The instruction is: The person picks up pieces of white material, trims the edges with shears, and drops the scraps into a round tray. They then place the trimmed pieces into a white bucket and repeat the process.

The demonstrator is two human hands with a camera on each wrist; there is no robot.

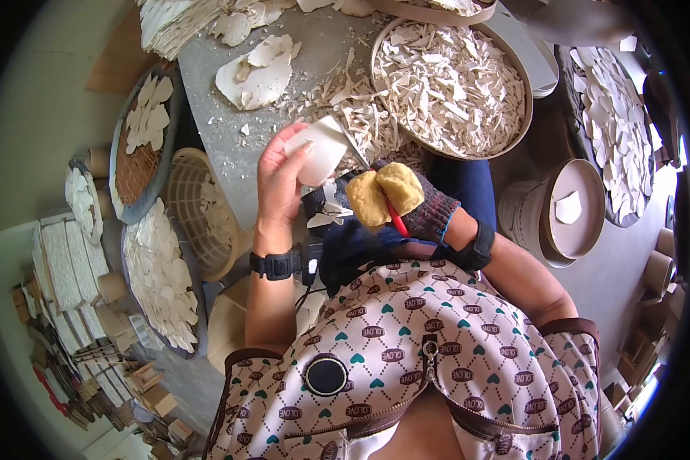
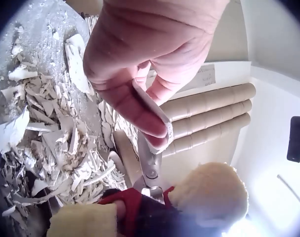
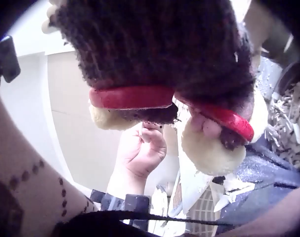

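Observation:
In the head view my left hand [image 1: 276, 180] pinches a thin, flat white piece [image 1: 323, 157] with a rounded outline between thumb and fingers. My right hand [image 1: 433, 215], in a dark knitted glove, grips red-handled scissors [image 1: 397, 222]. Yellow foam pads [image 1: 376, 193] wrap the handles. The left wrist view looks along the white piece [image 2: 152, 106] edge-on, with the scissor blades [image 2: 150, 160] right at its lower edge. Seen from the right wrist, the red handle loops [image 3: 132, 97] pass around the gloved fingers, and the blades are hidden behind them.
A round tray [image 1: 527, 115] heaped with white scraps stands at the table's right. More offcuts and a larger white sheet [image 1: 257, 77] lie on the grey table [image 1: 207, 100]. Baskets [image 1: 180, 176] of pieces stand left; a lidded bucket [image 1: 525, 218] stands right.

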